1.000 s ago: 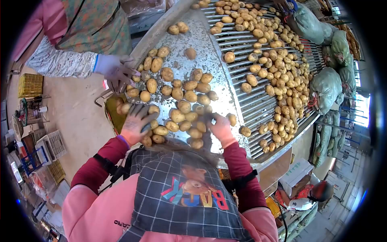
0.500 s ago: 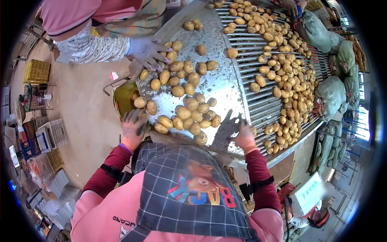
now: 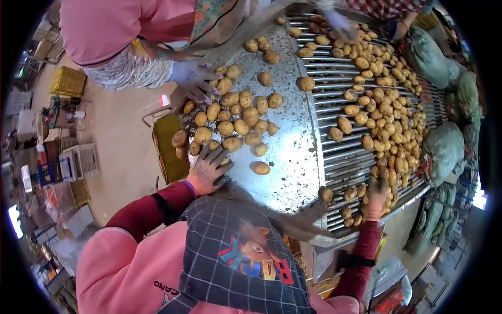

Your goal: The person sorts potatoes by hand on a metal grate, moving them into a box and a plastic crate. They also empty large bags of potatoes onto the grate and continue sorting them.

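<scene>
My left hand [image 3: 209, 170], in a dark glove, lies with fingers apart at the near left corner of the metal tray [image 3: 293, 167]. Its fingertips touch a potato [image 3: 225, 161] at the edge of a loose group. Out on the metal rollers [image 3: 334, 152], my right hand [image 3: 379, 191] reaches toward the near end of a large potato pile [image 3: 392, 125]. Motion smears its fingers, so I cannot see whether they hold anything. A single potato [image 3: 260, 168] sits apart on the tray, right of my left hand.
A co-worker's gloved hand [image 3: 193, 78] rests by the tray's far left potatoes. Another person's gloved hand [image 3: 340, 26] is over the rollers at the back. An olive-green container [image 3: 170, 141] stands at the tray's left edge. Filled green sacks [image 3: 444, 146] line the right side.
My right hand has moved right, from the tray onto the rollers. My left hand has shifted right onto the tray corner. Potatoes near the tray's front have moved left and thinned out.
</scene>
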Motion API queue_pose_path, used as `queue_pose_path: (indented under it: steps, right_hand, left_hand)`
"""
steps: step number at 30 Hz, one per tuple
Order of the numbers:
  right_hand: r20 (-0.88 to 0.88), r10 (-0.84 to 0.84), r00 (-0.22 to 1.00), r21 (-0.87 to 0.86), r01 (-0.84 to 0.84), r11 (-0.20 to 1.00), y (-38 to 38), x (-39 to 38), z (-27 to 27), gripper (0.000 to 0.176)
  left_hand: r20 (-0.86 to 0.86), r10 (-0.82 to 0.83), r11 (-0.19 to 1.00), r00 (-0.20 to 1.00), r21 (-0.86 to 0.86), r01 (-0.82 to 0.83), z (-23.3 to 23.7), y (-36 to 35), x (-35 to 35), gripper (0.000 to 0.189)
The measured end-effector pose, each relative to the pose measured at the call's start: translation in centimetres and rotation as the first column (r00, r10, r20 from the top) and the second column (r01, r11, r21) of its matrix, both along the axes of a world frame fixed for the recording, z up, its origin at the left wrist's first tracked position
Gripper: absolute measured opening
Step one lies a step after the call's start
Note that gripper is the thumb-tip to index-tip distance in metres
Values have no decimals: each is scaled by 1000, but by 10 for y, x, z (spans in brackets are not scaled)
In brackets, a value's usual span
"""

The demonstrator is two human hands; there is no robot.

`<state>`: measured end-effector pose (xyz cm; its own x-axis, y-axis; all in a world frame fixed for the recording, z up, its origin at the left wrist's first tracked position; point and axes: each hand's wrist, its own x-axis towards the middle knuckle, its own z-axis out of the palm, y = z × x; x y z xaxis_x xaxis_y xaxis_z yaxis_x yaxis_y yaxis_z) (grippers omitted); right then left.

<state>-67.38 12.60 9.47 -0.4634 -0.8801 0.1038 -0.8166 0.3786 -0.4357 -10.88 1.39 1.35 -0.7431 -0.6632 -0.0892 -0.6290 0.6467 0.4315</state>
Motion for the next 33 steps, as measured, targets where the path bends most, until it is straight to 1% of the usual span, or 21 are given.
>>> queue_pose_path:
  steps: [2,4,5,6,7,8,9,10,11,13,14,15,17,18,20,21,22,24,26,28,33]
  right_hand:
    - [172,-253,952,-35,263,964,35,-191,-13,47]
    - [86,-374,924,49,371,928,42,-280,13,51]
    - [-26,-294,956,106,295,950,56,-345,4,53]
    - [-196,-92,976,193,130,973,71,-413,-11,55]
    - [-348,183,920,270,-88,959,81,-473,-38,57]
    - [220,-235,947,135,209,969,60,-452,-39,55]
    - [708,-490,509,209,511,833,30,-430,-44,59]
    - [938,-224,265,90,438,895,12,-429,-73,58]
    - [806,-386,449,111,525,844,-23,-381,-60,63]
    - [386,-442,810,-124,520,845,-26,-424,-104,64]
    - [574,-473,669,-127,643,755,-57,-378,-82,63]
    - [617,-527,584,-100,723,684,-56,-402,-88,61]
    - [659,-465,591,-56,655,754,-49,-416,-82,58]
    - [813,-403,420,-20,713,701,-57,-419,-72,57]
    - [550,-270,791,-105,385,917,-23,-467,-101,55]
    - [540,-157,827,-158,283,946,-32,-444,-98,54]
    - [642,-134,755,-143,289,947,-33,-460,-101,52]
    - [662,-124,740,-264,385,884,-28,-450,-121,55]
    - [568,-182,803,-319,419,850,-46,-385,-116,53]
    - [510,-155,846,-322,355,878,-71,-289,-107,52]
    - [648,149,747,-244,17,970,-146,-17,-110,48]
  left_hand:
    - [45,12,1000,999,18,-13,3,1,-3,58]
    - [95,16,1000,995,19,-18,3,1,-5,61]
    - [119,13,999,993,35,-18,6,0,-9,62]
    - [145,6,999,989,51,-14,11,-2,-13,64]
    - [173,-5,997,985,71,-8,14,-5,-16,66]
    - [177,-3,999,984,54,-7,13,-6,-17,70]
    - [204,0,998,979,59,-12,14,-7,-19,70]
    - [228,6,998,974,67,-21,15,-8,-22,71]
    - [250,11,997,968,75,-31,15,-8,-24,71]
    - [296,31,995,955,85,-59,14,-5,-27,66]
    - [323,34,993,946,98,-69,14,-5,-28,65]
    - [345,34,992,938,103,-74,13,-10,-30,64]
    - [333,59,995,941,61,-84,9,-7,-29,67]
    - [361,61,993,931,73,-94,8,-5,-26,69]
    - [403,56,988,913,108,-108,6,-3,-22,74]
    - [389,54,995,920,59,-83,0,1,-17,73]
    - [374,55,995,926,57,-82,0,1,-17,71]
    - [354,59,995,933,58,-85,4,1,-20,69]
    - [342,62,995,938,48,-83,4,-1,-22,66]
    - [307,58,997,950,38,-73,-1,2,-17,64]
    - [219,36,999,975,29,-43,-2,4,-8,63]
